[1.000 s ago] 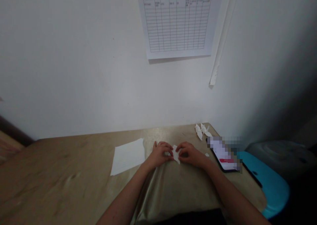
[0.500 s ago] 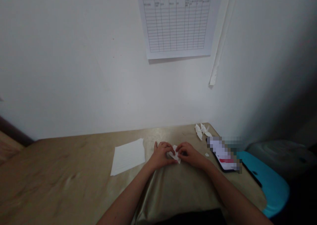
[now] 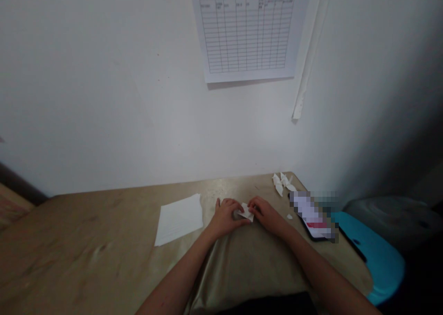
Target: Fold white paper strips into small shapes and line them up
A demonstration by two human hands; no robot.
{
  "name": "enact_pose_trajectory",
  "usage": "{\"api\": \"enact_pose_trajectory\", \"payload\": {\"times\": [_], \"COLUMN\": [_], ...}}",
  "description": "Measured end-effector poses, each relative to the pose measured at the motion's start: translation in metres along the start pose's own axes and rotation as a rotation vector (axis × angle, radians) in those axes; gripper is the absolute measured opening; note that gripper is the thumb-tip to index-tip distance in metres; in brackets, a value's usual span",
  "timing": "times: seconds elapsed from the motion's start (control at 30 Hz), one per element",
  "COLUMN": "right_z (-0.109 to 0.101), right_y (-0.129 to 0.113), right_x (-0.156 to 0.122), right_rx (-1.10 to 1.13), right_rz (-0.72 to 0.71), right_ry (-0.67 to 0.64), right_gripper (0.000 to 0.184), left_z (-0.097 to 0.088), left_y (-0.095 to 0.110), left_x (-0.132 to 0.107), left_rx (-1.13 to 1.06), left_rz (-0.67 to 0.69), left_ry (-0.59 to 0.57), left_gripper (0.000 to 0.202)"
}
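Together, a loosely curled left hand (image 3: 225, 217) and tighter right hand (image 3: 264, 211) pinch folded white paper (image 3: 247, 213). One corner points near-right; its long axis is unclear.

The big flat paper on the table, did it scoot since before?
No. The big flat paper lies in the same spot on the table, its gap to the wall unchanged.

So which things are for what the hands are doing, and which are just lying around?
In the job:
small white paper, between the fingers of the left hand and right hand
maybe the white sheets, left of them

Probably just there:
phone
white paper pieces near the wall
small scrap beside the phone
printed chart on the wall
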State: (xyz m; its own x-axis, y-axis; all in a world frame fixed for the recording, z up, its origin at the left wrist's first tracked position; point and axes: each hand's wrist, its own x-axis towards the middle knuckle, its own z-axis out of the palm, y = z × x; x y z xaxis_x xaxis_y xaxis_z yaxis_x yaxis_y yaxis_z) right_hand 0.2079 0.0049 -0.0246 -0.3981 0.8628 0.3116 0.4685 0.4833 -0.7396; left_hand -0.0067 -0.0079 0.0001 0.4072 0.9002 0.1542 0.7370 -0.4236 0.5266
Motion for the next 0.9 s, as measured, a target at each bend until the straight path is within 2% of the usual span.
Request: {"api": "enact_pose_trajectory", "payload": {"times": [0.3,0.57,0.7,0.83,0.9], "right_z": [0.000,0.000,-0.005,-0.011,-0.010], "right_y": [-0.013,-0.010,-0.011,-0.013,-0.014], "right_x": [-0.001,0.000,0.000,-0.003,-0.004], "right_rx": [-0.067,-0.029,0.003,0.032,0.023], "right_rz": [-0.022,0.045,0.032,0.022,0.026], "right_ry": [0.033,0.071,0.014,-0.068,-0.056], "right_gripper": [0.010,0.012,0.010,0.042,0.043], "left_z": [0.008,0.006,0.010,0.011,0.010], "left_y": [0.002,0.003,-0.003,-0.006,-0.006], "left_x": [0.001,0.000,0.003,0.004,0.004], "left_rx": [0.038,0.034,-0.013,-0.045,-0.057], "left_rz": [-0.030,-0.039,-0.069,-0.087,-0.088], "left_ry": [0.054,0.058,0.076,0.080,0.079], "left_gripper": [0.034,0.034,0.025,0.022,0.022]}}
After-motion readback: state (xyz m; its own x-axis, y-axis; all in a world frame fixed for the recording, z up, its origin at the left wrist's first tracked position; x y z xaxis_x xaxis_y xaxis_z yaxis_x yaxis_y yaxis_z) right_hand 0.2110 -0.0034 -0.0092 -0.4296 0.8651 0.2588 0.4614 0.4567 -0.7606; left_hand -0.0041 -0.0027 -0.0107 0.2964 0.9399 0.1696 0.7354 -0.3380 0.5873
